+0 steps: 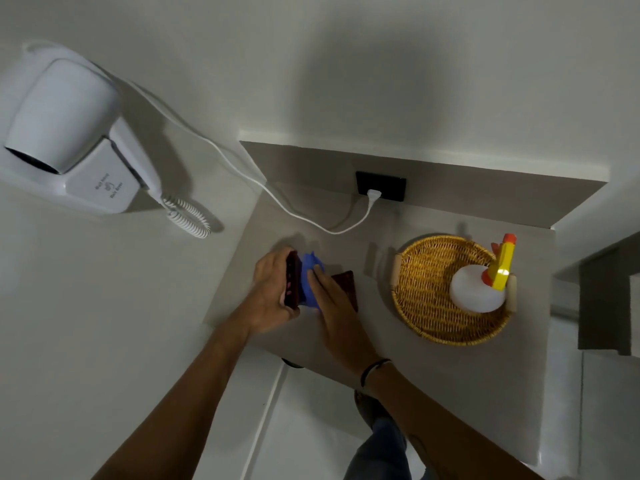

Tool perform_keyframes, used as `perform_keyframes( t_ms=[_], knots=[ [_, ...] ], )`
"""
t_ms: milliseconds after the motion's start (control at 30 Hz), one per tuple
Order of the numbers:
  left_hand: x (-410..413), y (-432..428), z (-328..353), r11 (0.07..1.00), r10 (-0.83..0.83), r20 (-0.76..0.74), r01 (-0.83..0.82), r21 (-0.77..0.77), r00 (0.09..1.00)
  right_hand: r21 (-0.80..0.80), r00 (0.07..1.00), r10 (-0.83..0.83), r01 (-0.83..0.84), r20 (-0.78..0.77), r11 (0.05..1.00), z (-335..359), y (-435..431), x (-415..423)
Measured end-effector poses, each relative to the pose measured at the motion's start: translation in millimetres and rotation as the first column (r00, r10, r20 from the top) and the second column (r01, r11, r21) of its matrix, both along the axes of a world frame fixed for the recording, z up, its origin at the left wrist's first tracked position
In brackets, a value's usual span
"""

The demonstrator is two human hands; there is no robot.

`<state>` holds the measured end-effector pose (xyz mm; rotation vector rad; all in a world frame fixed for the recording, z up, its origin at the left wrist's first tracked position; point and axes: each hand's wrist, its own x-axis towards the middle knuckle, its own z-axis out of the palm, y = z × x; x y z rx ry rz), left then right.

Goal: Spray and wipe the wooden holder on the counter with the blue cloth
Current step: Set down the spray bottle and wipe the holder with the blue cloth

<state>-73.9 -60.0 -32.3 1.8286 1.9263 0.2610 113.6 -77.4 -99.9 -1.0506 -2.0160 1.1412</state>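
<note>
Dark wooden holder (346,285) seen on grey counter (433,368), one dark side panel (293,280) tipped upright at left. Blue cloth (309,271) bunched between panel and holder's flat part.

Pale walls, dimly lit, carry a white hair dryer (62,133) whose cord reaches what seems a black socket (381,186).

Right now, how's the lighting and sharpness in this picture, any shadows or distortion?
Head view: dim, soft light; a broad shadow on the wall above the counter; wide-angle bending stretches the hair dryer; a bright glare spot on the spray bottle; both hands slightly soft.
</note>
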Motion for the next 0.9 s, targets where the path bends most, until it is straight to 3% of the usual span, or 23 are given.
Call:
perform_keyframes(
  t_ms=[67,133,200,267,333,400,500,567,600,667,800,900],
  knots=[
    [2.6,-0.6,-0.8,0.998,0.044,0.019,-0.043,-0.05,0.999,-0.057,0.987,-0.011,0.021,0.16,0.998,-18.4,9.1,13.7],
    [3.4,1.0,-2.9,0.997,0.046,0.012,-0.045,-0.058,0.999,-0.197,0.973,-0.049,0.095,0.225,0.976,-25.8,17.1,27.4],
    [0.8,0.2,-2.6,0.996,0.063,0.006,-0.063,-0.058,0.998,-0.29,0.984,-0.112,0.149,0.14,0.945,-13.6,16.5,22.9],
    [-1.2,-1.7,-0.4,0.998,0.065,0.005,-0.065,-0.019,0.998,-0.331,0.984,-0.157,0.122,-0.082,0.936,11.5,10.8,0.8],
    [-1.1,-2.8,2.0,0.996,0.004,0.01,-0.005,0.088,1.0,-0.286,0.968,-0.139,0.075,-0.209,0.955,35.8,-0.2,-23.5],
    [-0.6,-2.1,4.7,0.99,-0.006,0.013,0.004,0.142,1.0,-0.234,0.968,-0.106,0.052,-0.229,0.971,35.7,-6.4,-30.7],
    [0.3,-7.5,6.4,0.997,0.067,0.016,-0.068,0.038,0.998,-0.118,0.999,-0.031,0.032,0.006,0.992,0.5,0.4,-6.2],
    [4.0,-8.7,5.1,0.993,0.119,0.047,-0.118,-0.032,0.992,-0.168,0.98,-0.07,0.102,0.185,0.98,-19.5,10.2,18.1],
    [7.0,-7.2,4.9,0.993,0.115,0.043,-0.114,-0.041,0.992,-0.212,0.974,-0.096,0.14,0.204,0.967,-23.6,13.3,26.4],
    [11.7,0.2,4.4,0.996,0.084,-0.025,-0.085,-0.032,0.996,-0.268,0.983,-0.134,0.164,0.125,0.949,-14.9,13.9,24.5],
    [15.5,4.4,7.7,0.999,0.025,-0.033,-0.024,0.041,0.999,-0.273,0.954,-0.19,0.123,-0.233,0.954,27.8,-1.9,-14.8],
    [8.7,4.2,4.2,0.995,0.033,-0.009,-0.032,0.094,0.999,-0.183,0.975,-0.098,0.061,-0.197,0.981,17.5,-3.6,-15.7]
  ],
)
